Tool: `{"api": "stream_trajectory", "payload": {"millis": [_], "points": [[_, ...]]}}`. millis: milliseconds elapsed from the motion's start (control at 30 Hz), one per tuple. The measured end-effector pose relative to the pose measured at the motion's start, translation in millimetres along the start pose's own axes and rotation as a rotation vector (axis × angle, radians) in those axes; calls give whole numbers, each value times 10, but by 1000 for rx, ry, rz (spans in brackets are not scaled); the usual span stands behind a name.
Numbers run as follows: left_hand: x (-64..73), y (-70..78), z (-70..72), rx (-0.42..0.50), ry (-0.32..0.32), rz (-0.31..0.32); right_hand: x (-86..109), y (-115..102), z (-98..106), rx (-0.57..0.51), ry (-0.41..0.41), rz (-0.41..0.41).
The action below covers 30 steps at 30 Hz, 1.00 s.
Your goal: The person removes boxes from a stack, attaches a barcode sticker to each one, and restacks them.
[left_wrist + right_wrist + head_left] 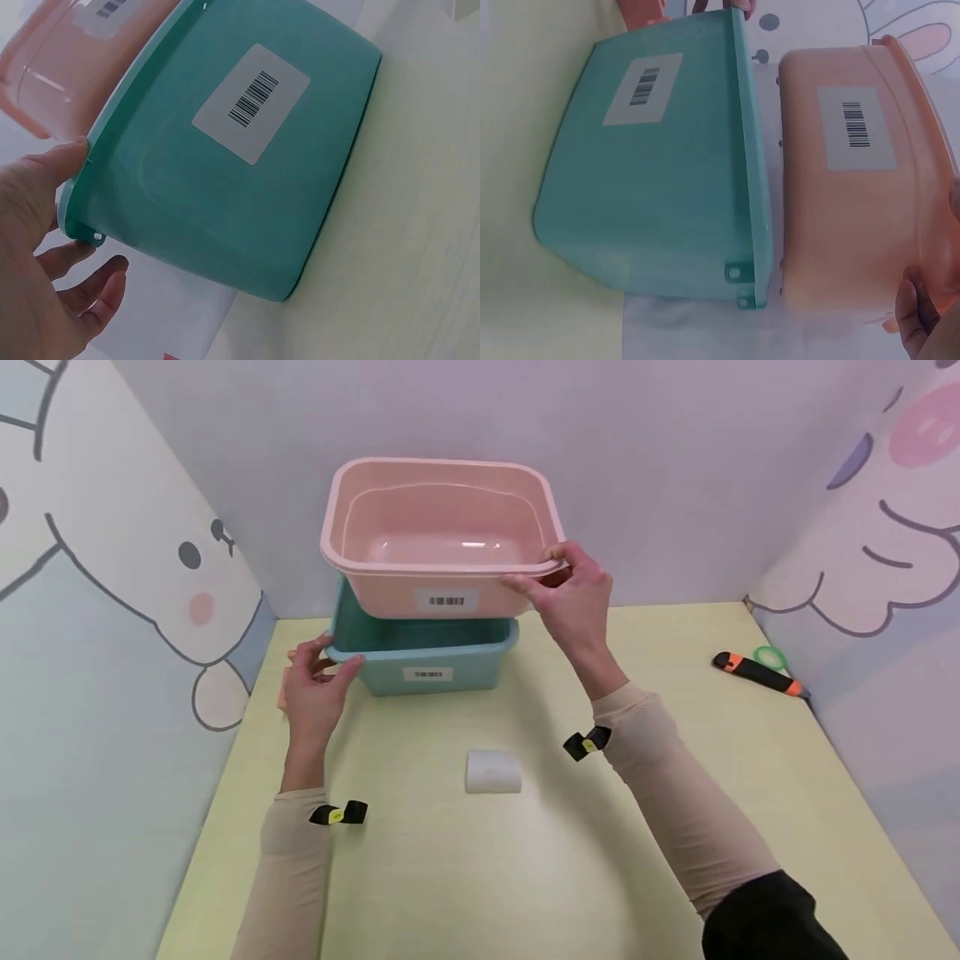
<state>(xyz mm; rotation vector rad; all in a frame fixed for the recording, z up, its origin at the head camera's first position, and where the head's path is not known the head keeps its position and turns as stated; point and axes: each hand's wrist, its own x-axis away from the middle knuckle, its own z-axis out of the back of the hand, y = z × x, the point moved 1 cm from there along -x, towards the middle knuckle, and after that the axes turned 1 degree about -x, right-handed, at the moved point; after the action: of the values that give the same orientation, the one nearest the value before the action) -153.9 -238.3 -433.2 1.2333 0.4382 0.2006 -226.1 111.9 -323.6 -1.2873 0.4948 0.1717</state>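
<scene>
My right hand point(573, 602) grips the pink plastic basin point(446, 581) by its front right corner, thumb under the rim and fingers over it. The pink basin hangs above a teal basin point(480, 668), and a gap shows between the two in the right wrist view. The teal basin stands on the table, with a white barcode label on its front; the pink one has a similar label. My left hand point(315, 689) pinches the teal basin's left rim corner, thumb at the front edge, as the left wrist view also shows.
A white curved piece point(492, 772) lies mid-table before the basins. To the right by the wall are a black and orange utility knife point(759, 674) and a green tape ring point(770, 657). An orange object point(282, 693) sits partly hidden behind my left hand. Walls border the table point(420, 877).
</scene>
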Motion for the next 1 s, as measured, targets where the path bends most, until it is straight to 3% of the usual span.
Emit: {"api": "stream_trajectory", "payload": {"millis": [200,533,700,1000], "points": [[-16,40,-108,-11,-11,9,21,22,-111,13,-12,-2],[-20,59,-168,-41,7,16,124,78,-208,45,-43,22],[-52,46,-176,-23,9,5,170,108,-250,48,-57,32],[-56,0,-203,41,11,45,256,249,-317,87,-86,5]]}}
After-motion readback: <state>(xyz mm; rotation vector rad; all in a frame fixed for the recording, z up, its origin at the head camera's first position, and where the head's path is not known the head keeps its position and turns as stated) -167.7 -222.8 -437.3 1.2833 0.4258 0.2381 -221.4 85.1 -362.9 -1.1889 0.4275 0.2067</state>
